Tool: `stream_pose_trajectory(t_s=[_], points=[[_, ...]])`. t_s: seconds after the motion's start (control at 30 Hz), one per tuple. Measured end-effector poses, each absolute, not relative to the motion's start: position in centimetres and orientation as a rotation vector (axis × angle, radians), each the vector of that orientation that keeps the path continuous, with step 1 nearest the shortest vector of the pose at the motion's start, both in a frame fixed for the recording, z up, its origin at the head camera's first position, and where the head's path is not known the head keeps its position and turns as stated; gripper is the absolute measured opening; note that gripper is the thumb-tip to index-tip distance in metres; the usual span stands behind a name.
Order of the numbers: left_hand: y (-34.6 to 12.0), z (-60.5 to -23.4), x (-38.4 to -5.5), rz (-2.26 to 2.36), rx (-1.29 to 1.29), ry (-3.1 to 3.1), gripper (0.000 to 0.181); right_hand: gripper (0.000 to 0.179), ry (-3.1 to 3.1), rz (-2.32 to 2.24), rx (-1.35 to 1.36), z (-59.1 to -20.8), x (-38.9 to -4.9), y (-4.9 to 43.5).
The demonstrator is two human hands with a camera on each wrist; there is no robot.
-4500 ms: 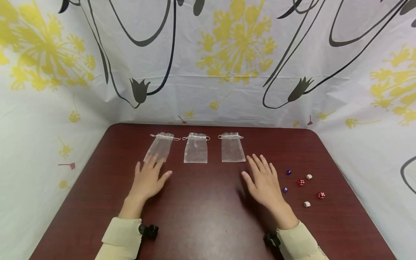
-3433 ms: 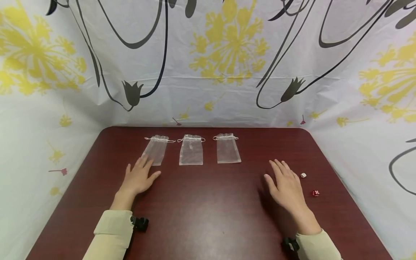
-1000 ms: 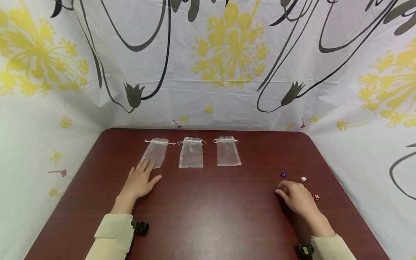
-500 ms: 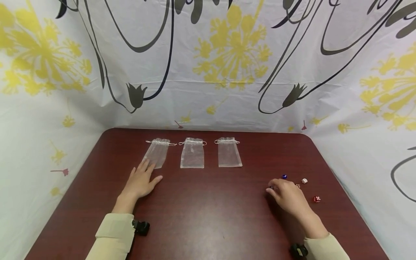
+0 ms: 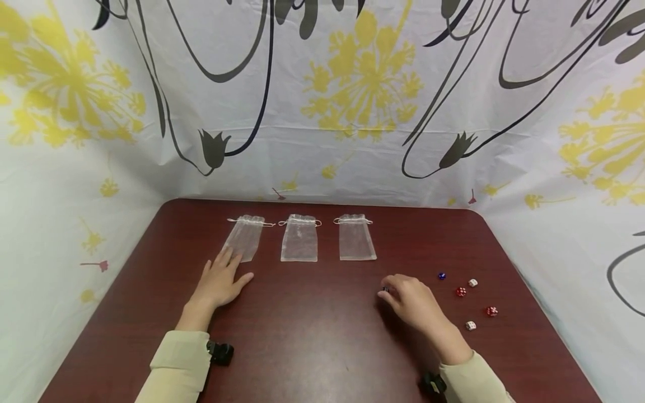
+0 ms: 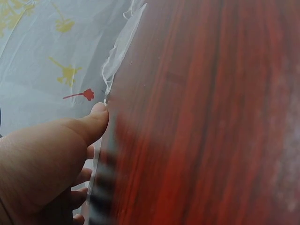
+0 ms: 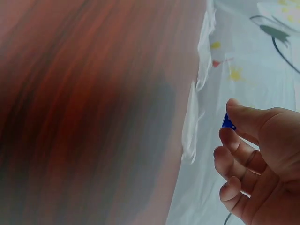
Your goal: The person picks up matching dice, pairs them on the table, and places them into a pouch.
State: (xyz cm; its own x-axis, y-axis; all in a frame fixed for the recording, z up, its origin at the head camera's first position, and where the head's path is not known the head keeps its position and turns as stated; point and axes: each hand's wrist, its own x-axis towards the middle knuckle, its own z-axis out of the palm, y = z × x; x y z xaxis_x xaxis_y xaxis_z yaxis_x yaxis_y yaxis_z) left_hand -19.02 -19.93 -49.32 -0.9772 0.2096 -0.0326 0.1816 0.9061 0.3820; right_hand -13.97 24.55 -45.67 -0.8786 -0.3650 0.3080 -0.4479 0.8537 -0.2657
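Note:
Between thumb and fingertip, my right hand (image 5: 410, 299) pinches a small blue die (image 7: 228, 122), mostly covered by the fingers in the head view. My left hand (image 5: 218, 282) lies with fingers spread, its fingertips at the lower end of the left sheer drawstring bag (image 5: 245, 238). Two more such bags lie flat in the same row, a middle bag (image 5: 299, 239) and a right bag (image 5: 356, 239). At the right lie another blue die (image 5: 442, 276), two red dice, one nearer the bags (image 5: 461, 291) and one further right (image 5: 492, 311), and two white dice (image 5: 472, 282).
The dark red wooden table (image 5: 302, 336) has rounded far corners. A white cloth (image 5: 282, 162) with yellow and grey flower prints hangs behind it and along both sides. Each wrist wears a small black camera (image 5: 220, 354).
My right hand reached down to the dice, took the nearer blue one and carried it leftward, uncovering the red and white dice. My left hand has stayed at the left bag.

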Motion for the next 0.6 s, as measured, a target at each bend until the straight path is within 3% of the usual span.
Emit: stream_pose_trajectory(t_s=[0.6], points=[[-19.8, -49.5, -19.0, 0.597, 0.306, 3.007, 0.071, 0.013, -2.74, 0.491, 0.837, -45.0, -14.9, 17.3]])
